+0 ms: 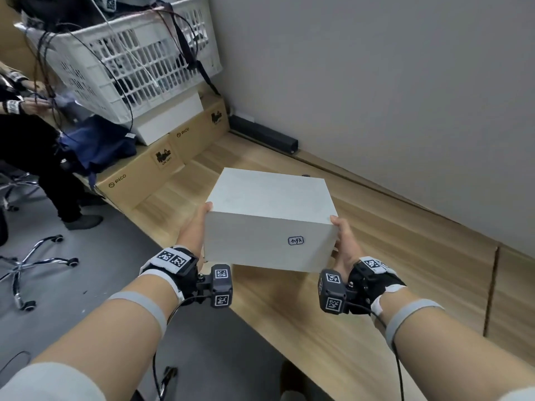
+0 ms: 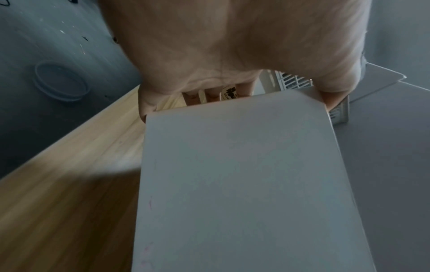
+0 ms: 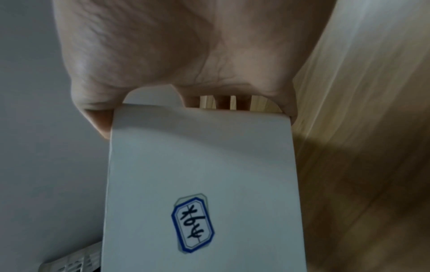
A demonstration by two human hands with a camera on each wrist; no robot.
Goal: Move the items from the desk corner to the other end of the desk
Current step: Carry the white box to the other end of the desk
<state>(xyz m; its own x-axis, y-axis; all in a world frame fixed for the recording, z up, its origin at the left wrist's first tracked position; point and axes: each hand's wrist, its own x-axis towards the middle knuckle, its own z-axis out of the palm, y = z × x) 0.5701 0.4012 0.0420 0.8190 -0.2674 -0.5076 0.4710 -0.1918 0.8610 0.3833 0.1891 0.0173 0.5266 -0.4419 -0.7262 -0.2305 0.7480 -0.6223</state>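
Head view: left hand (image 1: 194,227) clasps the white box (image 1: 269,218) at its left end, right hand (image 1: 344,241) its right, box lifted above the desk (image 1: 405,256). Rigid, smooth-sided, probably light; opposite ends suit gripping.

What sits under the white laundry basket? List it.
Under the white laundry basket lies a white flat box, resting on brown PICO cartons on the desk. A blue bag hides the stack's left part.

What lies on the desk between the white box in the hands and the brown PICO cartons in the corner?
Nothing: in the head view, bare wooden desk separates the white cardboard box from the brown PICO cartons.
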